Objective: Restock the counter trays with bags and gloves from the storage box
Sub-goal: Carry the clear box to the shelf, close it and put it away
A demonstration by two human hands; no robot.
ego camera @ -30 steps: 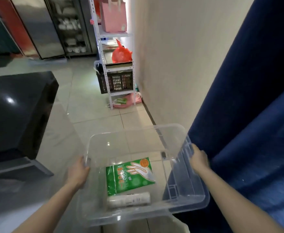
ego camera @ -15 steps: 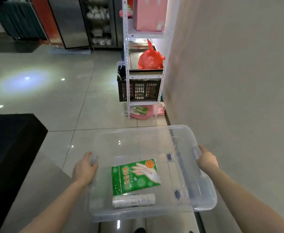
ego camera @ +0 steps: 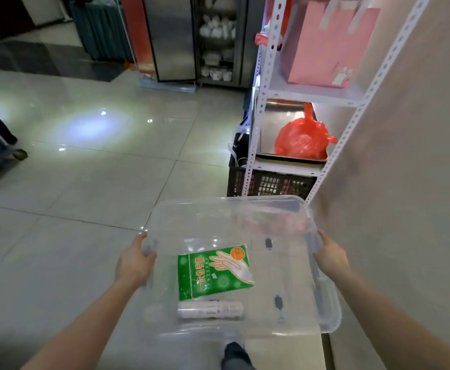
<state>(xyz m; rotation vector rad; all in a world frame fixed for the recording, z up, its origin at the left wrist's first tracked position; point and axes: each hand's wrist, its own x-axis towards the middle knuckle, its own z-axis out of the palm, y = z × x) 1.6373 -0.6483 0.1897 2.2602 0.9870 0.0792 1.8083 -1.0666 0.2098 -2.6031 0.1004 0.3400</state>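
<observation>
Storage box is held above the tiled floor, the left hand clamped on its left rim, the right hand on its right. Inside, a green glove packet is laid just beside a bag roll at the near wall.

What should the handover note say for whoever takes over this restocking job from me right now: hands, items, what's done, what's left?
Left hand grips the left rim of the clear storage box; right hand grips its right rim. The box is held up over the tiled floor, near the white shelf rack.
In the box: a green pack of disposable gloves lying flat, and a white roll of bags just nearer the person.
Done: cannot tell; no counter trays are in view.
Left: carry the box to the trays, then put out the gloves and bags.
</observation>
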